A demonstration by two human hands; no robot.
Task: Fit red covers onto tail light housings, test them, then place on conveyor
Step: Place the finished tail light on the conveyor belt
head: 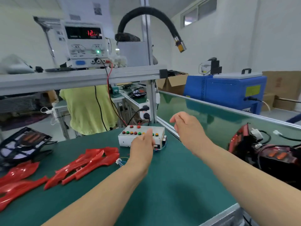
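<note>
Far left: bare black housing [24,144] parked tilted at the tabletop [171,185] edge, not yet covered, I'd guess next in the queue. Beside it, red covers [84,162] lie in a loose spread, stock within easy reach of my left side. A small white plug [119,160] on thin wires lies loose just right of them, probably the test lead waiting for a lamp.

Centre: test box [141,135] with its row of coloured buttons, wired up to the power supply [84,43] on the shelf above.

My left hand [143,144] is at the box, one finger up by the button row. The rest is hidden behind the hand, so I cannot tell if it grips anything. My right hand [187,126] hangs over the tabletop's rail, fingers relaxed, empty.

Right: the conveyor [211,118] carries assembled tail lights [260,149] with trailing cables, likely tested and set off.
</note>
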